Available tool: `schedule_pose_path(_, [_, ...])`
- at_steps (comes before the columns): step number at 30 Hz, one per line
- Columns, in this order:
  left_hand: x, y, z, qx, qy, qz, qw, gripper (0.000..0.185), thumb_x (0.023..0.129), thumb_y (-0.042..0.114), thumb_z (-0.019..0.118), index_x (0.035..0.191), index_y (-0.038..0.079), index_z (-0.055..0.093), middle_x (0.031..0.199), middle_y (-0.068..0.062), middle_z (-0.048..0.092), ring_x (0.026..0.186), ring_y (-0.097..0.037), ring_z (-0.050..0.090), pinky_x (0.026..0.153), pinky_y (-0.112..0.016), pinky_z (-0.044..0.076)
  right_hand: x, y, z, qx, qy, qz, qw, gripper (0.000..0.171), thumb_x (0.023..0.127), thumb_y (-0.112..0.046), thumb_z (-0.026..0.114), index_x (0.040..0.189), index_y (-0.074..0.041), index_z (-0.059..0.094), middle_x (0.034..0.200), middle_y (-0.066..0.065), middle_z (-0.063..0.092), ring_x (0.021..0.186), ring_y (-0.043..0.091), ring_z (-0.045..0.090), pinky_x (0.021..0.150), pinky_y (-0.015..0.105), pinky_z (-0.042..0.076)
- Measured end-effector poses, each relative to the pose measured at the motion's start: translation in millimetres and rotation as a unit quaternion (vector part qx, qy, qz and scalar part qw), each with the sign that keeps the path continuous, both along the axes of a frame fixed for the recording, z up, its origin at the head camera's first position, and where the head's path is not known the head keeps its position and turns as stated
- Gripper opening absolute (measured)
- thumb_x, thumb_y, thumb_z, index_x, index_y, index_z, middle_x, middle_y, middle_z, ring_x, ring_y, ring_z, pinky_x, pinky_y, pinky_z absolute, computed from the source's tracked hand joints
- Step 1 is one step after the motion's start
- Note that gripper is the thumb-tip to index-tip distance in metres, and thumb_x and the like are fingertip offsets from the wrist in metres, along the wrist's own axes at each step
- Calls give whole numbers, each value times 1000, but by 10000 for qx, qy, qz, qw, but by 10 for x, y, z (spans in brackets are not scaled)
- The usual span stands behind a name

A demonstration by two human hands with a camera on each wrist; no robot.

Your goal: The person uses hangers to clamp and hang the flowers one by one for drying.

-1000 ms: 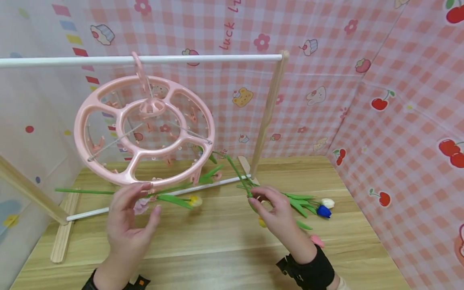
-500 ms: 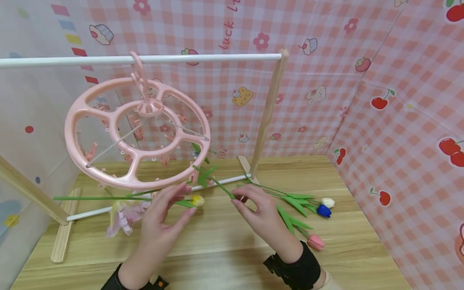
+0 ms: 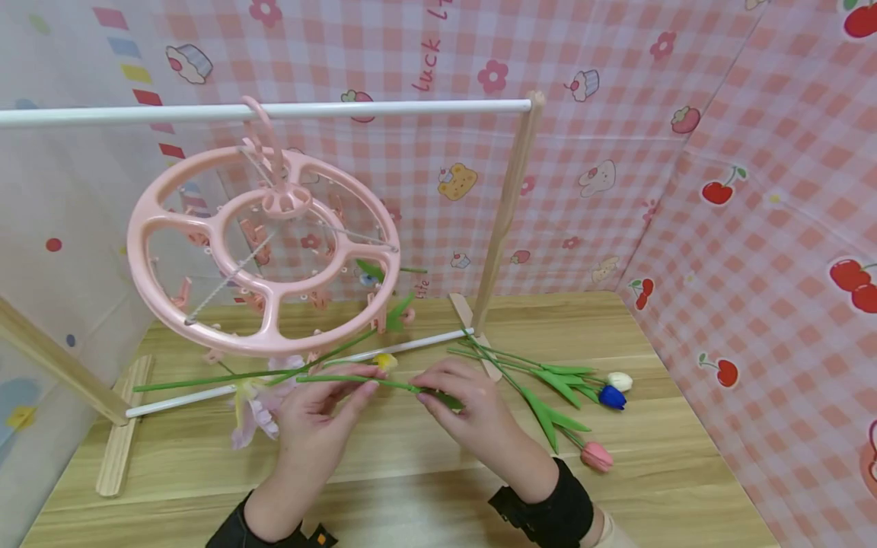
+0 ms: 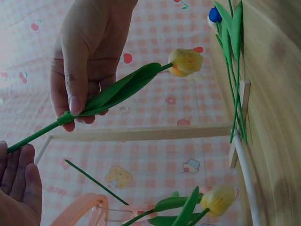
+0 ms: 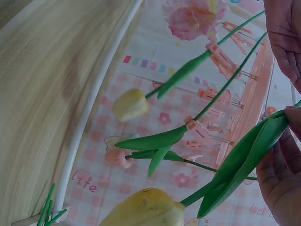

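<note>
Two hands' fingers pinch one yellow tulip [image 3: 356, 378] beneath the pink hanger [image 3: 263, 251].

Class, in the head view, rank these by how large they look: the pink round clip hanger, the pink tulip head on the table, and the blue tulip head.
1. Pink round clip hanger, by far the largest.
2. Pink tulip head and blue tulip head look about alike; the pink lies nearer the camera, so no ranking.
</note>
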State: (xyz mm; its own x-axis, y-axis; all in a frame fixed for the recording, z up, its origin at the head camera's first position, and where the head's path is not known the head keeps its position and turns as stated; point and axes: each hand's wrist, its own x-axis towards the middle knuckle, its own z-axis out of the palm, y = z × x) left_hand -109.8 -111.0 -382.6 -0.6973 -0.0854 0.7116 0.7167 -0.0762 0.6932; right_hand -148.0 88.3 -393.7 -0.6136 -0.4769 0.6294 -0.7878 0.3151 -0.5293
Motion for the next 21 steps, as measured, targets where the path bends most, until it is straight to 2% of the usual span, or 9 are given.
schedule_pose_path(8, [-21, 3, 5, 29, 211, 92, 9997, 24, 76, -23, 62, 94, -8, 67, 94, -12, 72, 92, -17, 69, 80, -24, 57, 14, -6, -65, 52, -284, 225, 9993, 17, 88, -13, 68, 105, -13, 68, 99, -2, 67, 88, 7, 62, 74, 17, 55])
schedule_pose_path(16, [-28, -18, 75, -256, 225, 673, 9972, 20, 74, -20, 66, 90, -8, 69, 91, -10, 73, 86, -10, 69, 76, -21, 57, 48, -49, -132, 230, -795, 251, 9963, 19, 88, -21, 68, 107, -17, 68, 103, -5, 68, 91, 8, 62, 77, 24, 56])
schedule_pose_path(21, [-17, -16, 105, -213, 155, 612, 9978, 19, 76, -20, 65, 90, -8, 69, 91, -10, 73, 85, -11, 69, 74, -20, 57, 66, -94, -179, 213, -770, 302, 9963, 17, 87, -17, 69, 102, -12, 70, 98, -4, 69, 85, 7, 61, 74, 21, 55])
